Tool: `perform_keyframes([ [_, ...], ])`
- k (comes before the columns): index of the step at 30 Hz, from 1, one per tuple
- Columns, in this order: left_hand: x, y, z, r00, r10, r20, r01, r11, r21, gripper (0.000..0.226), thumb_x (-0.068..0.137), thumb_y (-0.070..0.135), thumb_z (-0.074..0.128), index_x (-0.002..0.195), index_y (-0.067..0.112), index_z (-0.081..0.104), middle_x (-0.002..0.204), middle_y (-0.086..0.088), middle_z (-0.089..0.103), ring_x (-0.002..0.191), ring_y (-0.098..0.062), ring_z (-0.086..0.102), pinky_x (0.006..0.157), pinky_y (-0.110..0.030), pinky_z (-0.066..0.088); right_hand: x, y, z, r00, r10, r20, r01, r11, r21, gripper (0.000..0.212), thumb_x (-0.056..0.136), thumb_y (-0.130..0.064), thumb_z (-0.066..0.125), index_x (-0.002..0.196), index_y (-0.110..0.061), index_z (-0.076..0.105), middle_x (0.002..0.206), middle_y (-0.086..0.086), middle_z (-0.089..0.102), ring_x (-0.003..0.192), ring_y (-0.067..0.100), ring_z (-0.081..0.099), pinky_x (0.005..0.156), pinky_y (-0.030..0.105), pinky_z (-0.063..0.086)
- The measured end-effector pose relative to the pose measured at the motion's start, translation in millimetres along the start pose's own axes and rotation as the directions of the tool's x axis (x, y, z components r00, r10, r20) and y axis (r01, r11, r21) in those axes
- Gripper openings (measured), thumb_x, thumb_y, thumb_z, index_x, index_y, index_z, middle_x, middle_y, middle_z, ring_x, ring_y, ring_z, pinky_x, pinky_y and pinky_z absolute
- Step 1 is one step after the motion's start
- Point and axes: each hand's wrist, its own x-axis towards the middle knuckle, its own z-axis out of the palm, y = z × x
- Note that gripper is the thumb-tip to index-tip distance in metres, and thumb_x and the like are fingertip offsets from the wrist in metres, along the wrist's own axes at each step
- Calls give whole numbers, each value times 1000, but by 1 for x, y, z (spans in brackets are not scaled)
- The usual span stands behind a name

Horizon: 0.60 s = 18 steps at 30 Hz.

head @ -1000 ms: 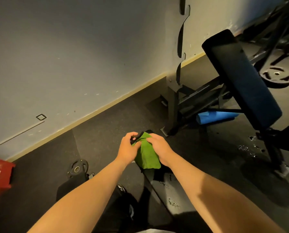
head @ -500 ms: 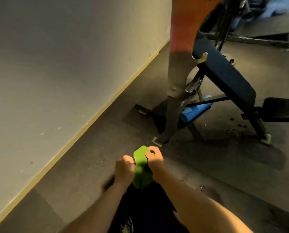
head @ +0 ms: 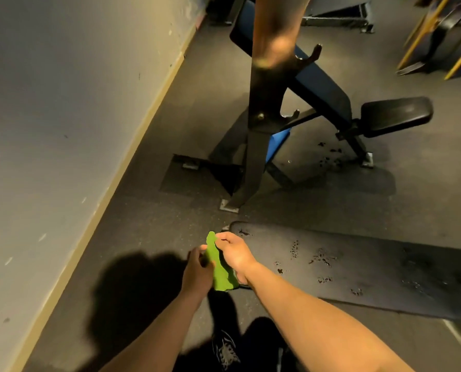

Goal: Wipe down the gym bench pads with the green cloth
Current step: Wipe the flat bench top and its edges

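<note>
- Cloth (head: 218, 267), soft and floppy, hangs by the pad's (head: 358, 267) end.
- Left hand (head: 197, 275) grips it low; right hand (head: 234, 255) pinches the top, it seems.
- Wad it for wiping.

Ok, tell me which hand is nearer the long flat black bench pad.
Right. The right hand is over the end of the long flat black bench pad; the left hand is just off that end, toward the wall.

We record a pale wall (head: 63, 103) along the left, meeting the dark rubber floor (head: 148, 232) at a tan skirting strip (head: 132, 146). A black steel upright (head: 264, 103) stands far centre, with a blue roll (head: 277, 143) just behind its base. Yellow bars (head: 422, 33) slant at far right.
</note>
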Motion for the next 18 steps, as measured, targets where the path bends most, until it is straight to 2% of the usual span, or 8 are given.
perform_keyframes([
  [4, 9, -5, 13, 1000, -30, 8, 30, 1000, 5, 27, 98, 20, 55, 123, 28, 62, 118, 2, 68, 109, -21, 63, 99, -45, 50, 13, 13, -5, 997, -7, -77, 0, 995, -98, 14, 96, -23, 57, 106, -21, 68, 107, 2, 70, 101, 22, 64, 90, 35, 49],
  [7, 29, -14, 31, 999, -37, -34, 37, 999, 4, 30, 98, 17, 53, 124, 24, 64, 118, 1, 68, 111, -23, 63, 101, -45, 48, 36, 26, -12, 994, -43, -97, 26, 984, -175, 9, 96, -29, 59, 90, -28, 66, 98, -2, 70, 92, 16, 62, 83, 30, 47],
  [9, 46, -26, 48, 997, -47, -65, 46, 999, -16, 29, 99, 14, 52, 124, 22, 65, 116, -1, 68, 108, -22, 63, 99, -43, 49, 62, 41, -17, 993, -95, -65, 76, 966, -249, 22, 95, -23, 57, 74, -26, 61, 84, 0, 67, 79, 18, 58, 74, 33, 44],
  [10, 58, -32, 57, 995, -40, -86, 39, 999, -16, 30, 99, 13, 51, 124, 21, 65, 115, -1, 68, 108, -21, 63, 98, -42, 49, 78, 50, -22, 992, -117, -46, 98, 951, -294, 24, 94, -18, 54, 72, -25, 61, 81, 2, 66, 77, 19, 55, 71, 33, 42],
  [13, 96, -63, 93, 991, -40, -125, 36, 999, -30, 32, 99, 10, 49, 125, 20, 65, 119, -3, 68, 110, -23, 62, 100, -43, 48, 125, 82, -34, 988, -148, -40, 119, 903, -412, 25, 93, -12, 50, 94, -20, 73, 98, 5, 72, 92, 23, 61, 76, 30, 43],
  [16, 139, -93, 122, 984, -51, -170, 42, 998, -52, 35, 99, 8, 48, 129, 19, 64, 125, -4, 66, 112, -23, 59, 102, -42, 46, 170, 112, -53, 973, -215, -87, 146, 858, -493, 27, 96, -11, 48, 91, -21, 72, 101, 4, 69, 98, 24, 60, 82, 29, 44],
  [18, 174, -113, 142, 978, -22, -209, 12, 999, -51, 37, 99, 6, 49, 132, 15, 63, 130, -7, 64, 119, -27, 58, 103, -38, 42, 209, 136, -66, 952, -254, -170, 132, 845, -518, 32, 96, -10, 49, 121, -16, 69, 125, 5, 65, 119, 23, 57, 100, 27, 41],
])
